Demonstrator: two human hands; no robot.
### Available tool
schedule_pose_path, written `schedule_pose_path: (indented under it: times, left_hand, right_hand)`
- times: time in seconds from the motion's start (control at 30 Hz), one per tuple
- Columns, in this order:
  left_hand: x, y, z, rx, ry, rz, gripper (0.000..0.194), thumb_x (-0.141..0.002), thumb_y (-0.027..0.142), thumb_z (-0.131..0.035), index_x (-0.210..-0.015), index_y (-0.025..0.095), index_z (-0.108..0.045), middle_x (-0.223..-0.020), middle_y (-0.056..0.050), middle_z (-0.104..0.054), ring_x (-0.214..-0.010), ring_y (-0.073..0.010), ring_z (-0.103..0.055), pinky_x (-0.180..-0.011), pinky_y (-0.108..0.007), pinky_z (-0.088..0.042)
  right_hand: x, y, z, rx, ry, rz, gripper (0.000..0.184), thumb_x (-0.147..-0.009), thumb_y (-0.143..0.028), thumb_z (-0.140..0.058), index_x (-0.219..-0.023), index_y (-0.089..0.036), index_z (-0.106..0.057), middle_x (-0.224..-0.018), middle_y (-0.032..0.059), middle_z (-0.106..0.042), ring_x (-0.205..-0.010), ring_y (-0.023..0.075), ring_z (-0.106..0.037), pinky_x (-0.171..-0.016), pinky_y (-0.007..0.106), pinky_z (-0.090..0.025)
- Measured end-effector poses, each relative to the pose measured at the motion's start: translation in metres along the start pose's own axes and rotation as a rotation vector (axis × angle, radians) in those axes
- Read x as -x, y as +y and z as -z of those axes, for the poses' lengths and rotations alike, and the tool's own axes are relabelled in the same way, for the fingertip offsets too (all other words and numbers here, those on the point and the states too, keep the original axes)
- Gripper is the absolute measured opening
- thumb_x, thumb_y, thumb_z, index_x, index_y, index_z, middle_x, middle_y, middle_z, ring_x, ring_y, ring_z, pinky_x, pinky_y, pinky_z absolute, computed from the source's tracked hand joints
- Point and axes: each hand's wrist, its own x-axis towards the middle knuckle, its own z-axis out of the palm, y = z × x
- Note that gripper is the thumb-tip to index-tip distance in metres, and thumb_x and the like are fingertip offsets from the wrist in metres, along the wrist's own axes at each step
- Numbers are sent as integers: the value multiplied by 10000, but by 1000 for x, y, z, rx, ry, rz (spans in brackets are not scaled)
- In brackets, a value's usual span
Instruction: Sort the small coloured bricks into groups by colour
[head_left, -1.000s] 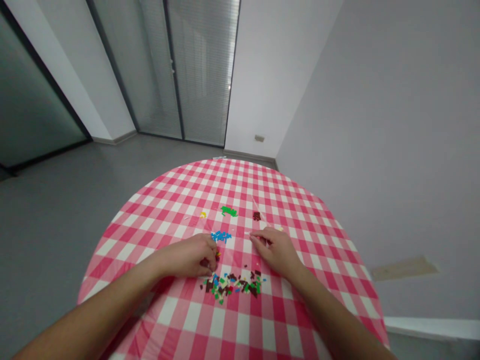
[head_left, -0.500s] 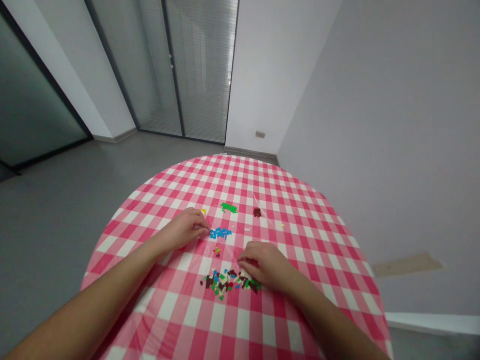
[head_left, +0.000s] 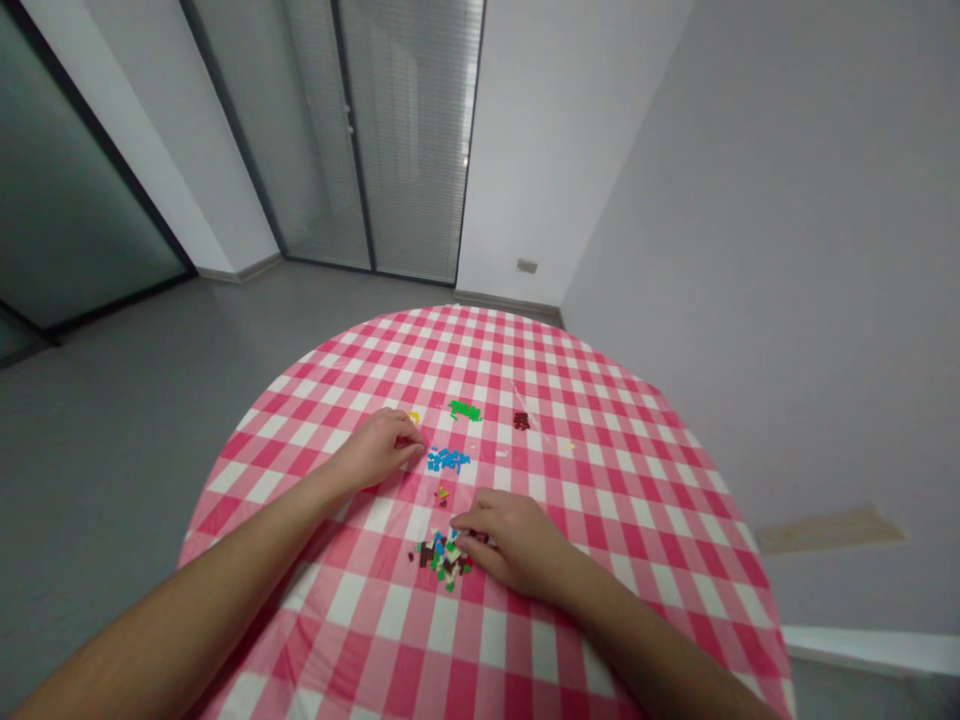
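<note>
My left hand [head_left: 381, 448] rests at the left end of a small heap of blue toy-brick pieces [head_left: 448, 460]. Its fingers are curled together, and whatever may be between the tips is too small to make out. Over the right part of a mixed heap of small coloured pieces [head_left: 444, 562] lies my right hand [head_left: 504, 535]. Thumb and forefinger are apart there, reaching among brown, green, white and blue pieces; the hand hides part of that heap. Between the two heaps sits a tiny yellow and brown cluster [head_left: 442, 496].
Farther back lie a green heap [head_left: 465, 411], a dark brown heap [head_left: 521, 421] and some yellow pieces [head_left: 415, 417], partly behind my left hand. A few pale pieces [head_left: 501, 454] lie right of the blue ones. A red-and-white checked cloth [head_left: 360, 620] covers the round table.
My right hand has moved left and slightly down, from the heap's upper right edge onto it, with its fingers spreading. My left hand stays beside the blue pieces. The view has shifted slightly.
</note>
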Motion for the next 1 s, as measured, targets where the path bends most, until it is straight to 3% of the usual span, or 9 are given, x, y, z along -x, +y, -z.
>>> schedule_pose_path:
  times: [0.2, 0.33, 0.5, 0.83, 1.0]
  left_hand:
    - [0, 0, -7, -65, 47, -36, 221, -915, 225, -539, -932, 211, -759, -857, -71, -681, -831, -194, -586, -769, -335, -448]
    - [-1, 3, -14, -113, 27, -116, 255, -927, 215, -508, -938, 209, -762, -831, -77, -674, -815, -189, -575, -752, -340, -445]
    - [-1, 7, -15, -150, 5, -120, 255, -905, 192, -510, -954, 207, -760, -859, -77, -685, -838, -205, -579, -788, -376, -452]
    - [-2, 5, -16, -203, -15, -137, 286, -868, 140, -500, -941, 209, -767, -846, -88, -682, -833, -214, -571, -774, -372, -453]
    - [-3, 5, -17, -190, -11, -144, 289, -870, 133, -496, -916, 206, -771, -838, -90, -676, -841, -218, -574, -774, -369, -448]
  right_hand:
    - [0, -1, 1, 47, -13, 11, 176, -932, -216, -560, -836, -182, -704, -797, 20, -609, -745, 130, -532, -618, 248, -319]
    - [1, 2, 1, 38, 11, -18, 152, -883, -166, -563, -846, -183, -709, -822, 24, -614, -754, 134, -542, -631, 251, -332]
    - [2, 1, 2, 16, 33, -74, 180, -861, -148, -561, -904, -194, -729, -855, 33, -626, -772, 148, -560, -654, 258, -353]
    - [-2, 0, 1, 29, 16, -17, 158, -884, -157, -592, -780, -181, -709, -779, 23, -620, -750, 139, -558, -634, 253, -347]
    - [-6, 8, -6, 38, 169, -108, 156, -920, -171, -576, -829, -172, -703, -794, 34, -635, -775, 152, -569, -683, 259, -387]
